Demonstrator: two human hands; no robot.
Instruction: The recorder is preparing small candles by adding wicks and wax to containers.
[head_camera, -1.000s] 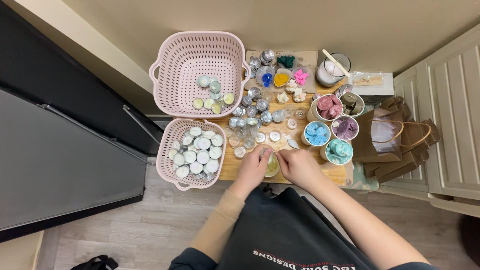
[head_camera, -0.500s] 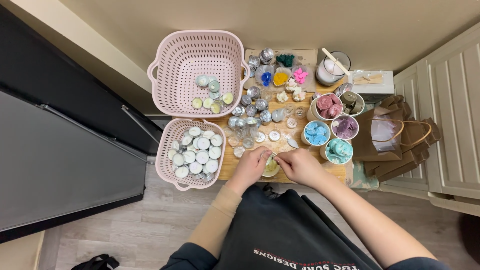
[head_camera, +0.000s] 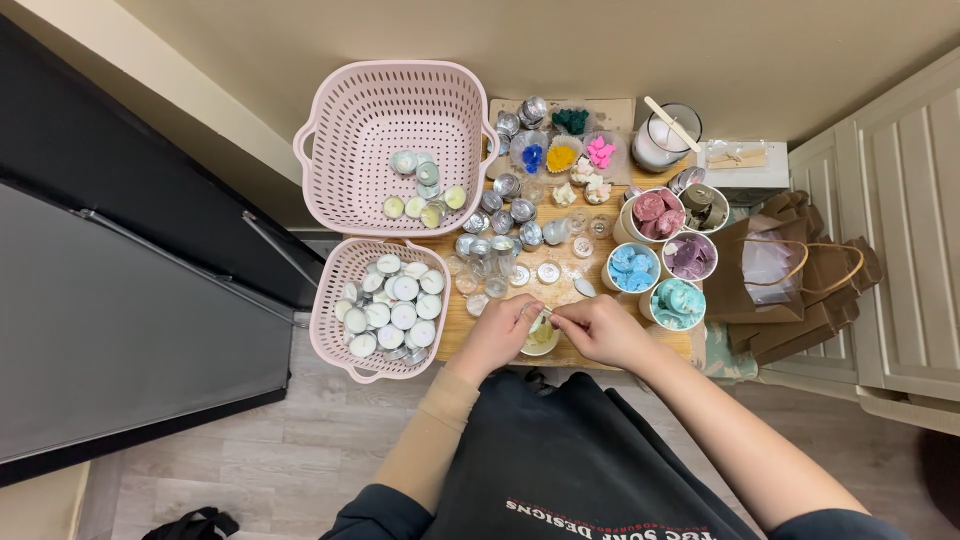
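**Two hands meet over a small yellow cup at the tabletop's near edge**

Seen from above, a person in a dark apron works at a small wooden tabletop (head_camera: 462, 335). The left hand (head_camera: 497, 335) and right hand (head_camera: 600, 330) come together over a small cup (head_camera: 541, 337) with pale yellow filling, which sits at the near edge of the tabletop. The left hand curls round the cup's left side and covers part of it; its fingers are closed on the rim. The right hand's fingertips are pressed together just above the cup, pinching something thin and pale; it is too small to make out what.

To the left are two pink baskets. The nearer basket (head_camera: 335, 330) holds many white tealights (head_camera: 395, 305). The farther basket (head_camera: 320, 150) holds a few pale green and yellow ones.

Beyond the hands, silver cups (head_camera: 505, 225) and small clear cups are scattered over the tabletop; their contents cannot be told. Further back are small wax shapes (head_camera: 565, 152) in blue, yellow, pink, green and white. To the right stand round tubs (head_camera: 633, 266) of blue, purple, teal and dark pink pieces. A white jar (head_camera: 662, 142) with a stick stands at the back.

Brown paper bags (head_camera: 790, 275) lie at the right, partly hanging off the edge. The person's body hides the floor directly below the tabletop.
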